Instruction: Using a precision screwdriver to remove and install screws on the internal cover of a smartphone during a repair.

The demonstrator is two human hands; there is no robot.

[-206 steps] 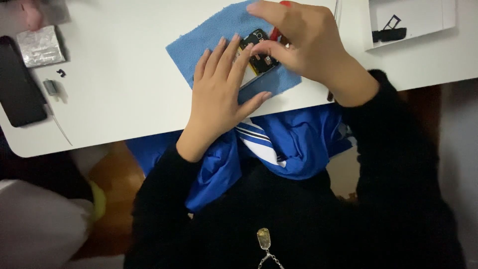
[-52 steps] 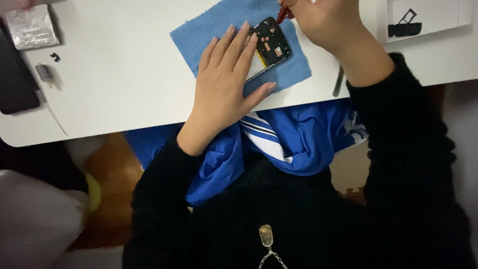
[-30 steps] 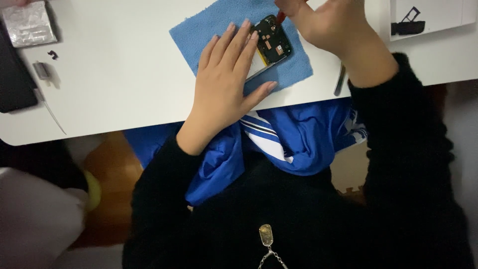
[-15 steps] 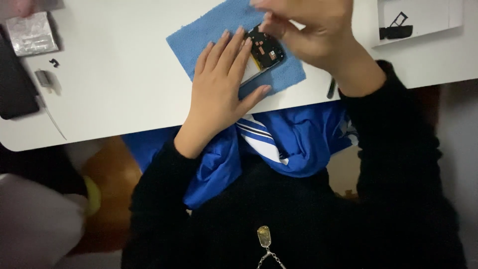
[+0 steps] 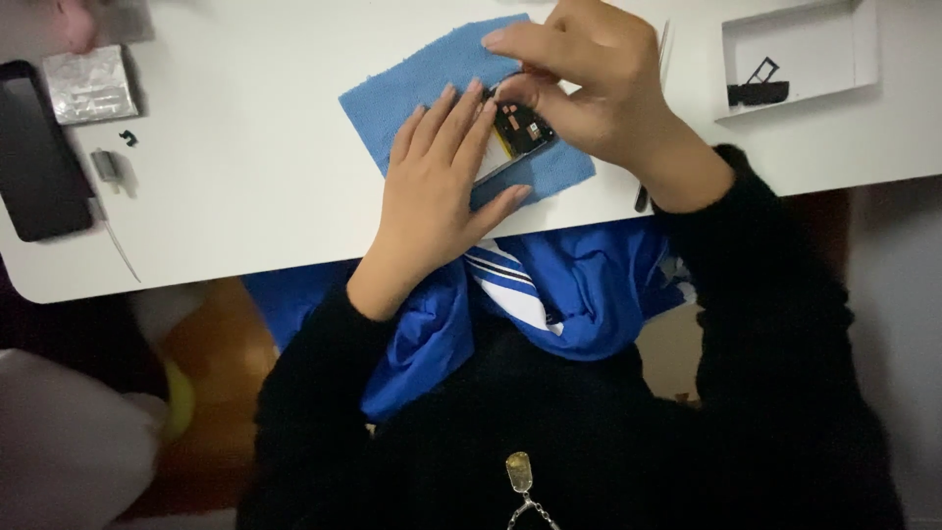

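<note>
A small opened phone with exposed circuit board [image 5: 518,128] lies on a blue cloth [image 5: 412,88] on the white table [image 5: 245,177]. My left hand [image 5: 442,182] lies flat on the phone, fingers spread, pressing it down. My right hand [image 5: 589,83] hovers over the phone's upper end, fingers pinched together at the board; whatever they pinch is hidden. A thin dark tool [image 5: 643,196] lies under my right wrist.
A white tray [image 5: 800,54] with a black part stands at the upper right. At the left lie a black phone [image 5: 34,147], a silver foil packet [image 5: 88,83] and small metal parts [image 5: 106,165]. Another person's finger [image 5: 74,20] shows at top left.
My right hand has come down from the cloth's top edge onto the phone's upper end. The left hand has stayed flat on the phone.
</note>
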